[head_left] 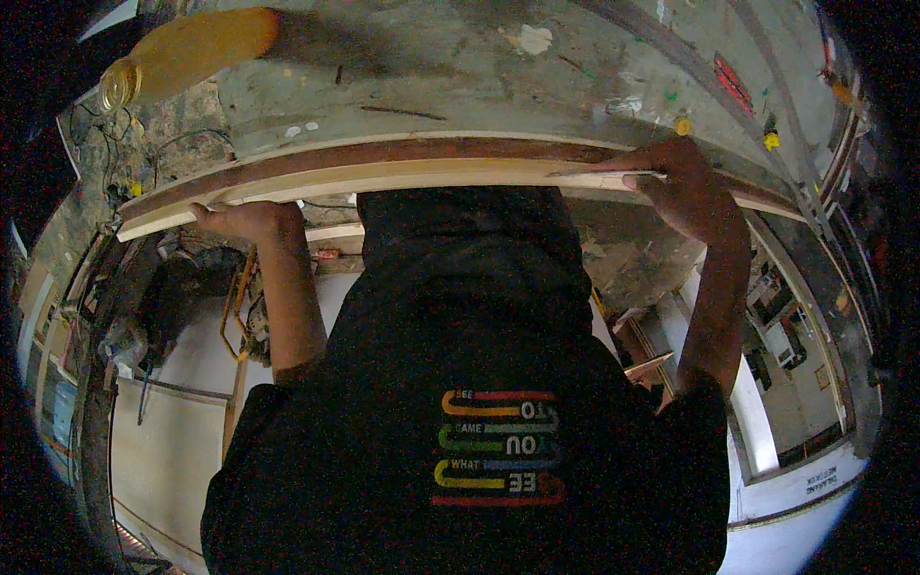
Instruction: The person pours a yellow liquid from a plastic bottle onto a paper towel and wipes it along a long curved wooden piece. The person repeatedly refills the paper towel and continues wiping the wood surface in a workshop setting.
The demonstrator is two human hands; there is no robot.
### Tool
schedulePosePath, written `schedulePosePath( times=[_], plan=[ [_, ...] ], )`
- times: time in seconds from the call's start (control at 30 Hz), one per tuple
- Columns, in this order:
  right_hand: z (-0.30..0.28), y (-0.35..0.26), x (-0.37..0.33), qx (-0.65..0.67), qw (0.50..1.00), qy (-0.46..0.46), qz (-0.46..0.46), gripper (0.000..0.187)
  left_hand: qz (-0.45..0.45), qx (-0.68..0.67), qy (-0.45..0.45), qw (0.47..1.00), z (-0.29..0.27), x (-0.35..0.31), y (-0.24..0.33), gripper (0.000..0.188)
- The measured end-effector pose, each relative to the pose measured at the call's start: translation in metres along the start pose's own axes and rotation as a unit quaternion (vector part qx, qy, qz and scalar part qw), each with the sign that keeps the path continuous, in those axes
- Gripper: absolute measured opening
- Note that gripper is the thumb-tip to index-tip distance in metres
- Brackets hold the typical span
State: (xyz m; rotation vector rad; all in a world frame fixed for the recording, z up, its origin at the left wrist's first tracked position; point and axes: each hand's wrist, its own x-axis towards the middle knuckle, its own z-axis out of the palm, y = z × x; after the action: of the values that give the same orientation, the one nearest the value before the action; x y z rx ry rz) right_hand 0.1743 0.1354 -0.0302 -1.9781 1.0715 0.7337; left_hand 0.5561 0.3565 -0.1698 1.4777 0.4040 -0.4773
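Note:
A long pale wooden board point(431, 174) with a dark brown long edge lies crosswise in front of my body, bending with the lens. My left hand point(251, 220) grips its near edge toward the left end, with the thumb side on the pale face and some fingers hidden. Over the right part of the board, my right hand point(685, 192) is closed on a thin, pale, pencil-like stick point(599, 174). The stick's point faces left along the pale face, and its exact kind is too blurred to tell.
Beyond the board spreads a stained grey-green worktop point(460, 72). An amber jar point(196, 57) is at far left, a dark thin stick point(402, 112) nearer the middle. Toward the right are a red object point(733, 84) and a small yellow piece point(771, 141). White panels point(172, 441) stand low left.

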Motion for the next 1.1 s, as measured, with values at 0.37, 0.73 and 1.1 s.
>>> schedulePosePath(
  times=[0.37, 0.73, 1.1],
  plan=[
    [0.015, -0.009, 0.013, 0.057, 0.993, 0.082, -0.06, 0.024, 0.011, -0.019, -0.05, 0.998, -0.001, 0.003, 0.003, 0.07],
    [0.006, -0.047, 0.027, 0.058, 0.997, -0.034, -0.043, 0.021, -0.011, -0.012, 0.014, 1.0, 0.012, -0.007, 0.01, 0.065],
    [0.002, -0.075, 0.039, 0.038, 0.994, 0.011, -0.105, 0.024, 0.024, 0.021, -0.016, 0.999, 0.007, -0.005, 0.006, 0.064]
  ],
)
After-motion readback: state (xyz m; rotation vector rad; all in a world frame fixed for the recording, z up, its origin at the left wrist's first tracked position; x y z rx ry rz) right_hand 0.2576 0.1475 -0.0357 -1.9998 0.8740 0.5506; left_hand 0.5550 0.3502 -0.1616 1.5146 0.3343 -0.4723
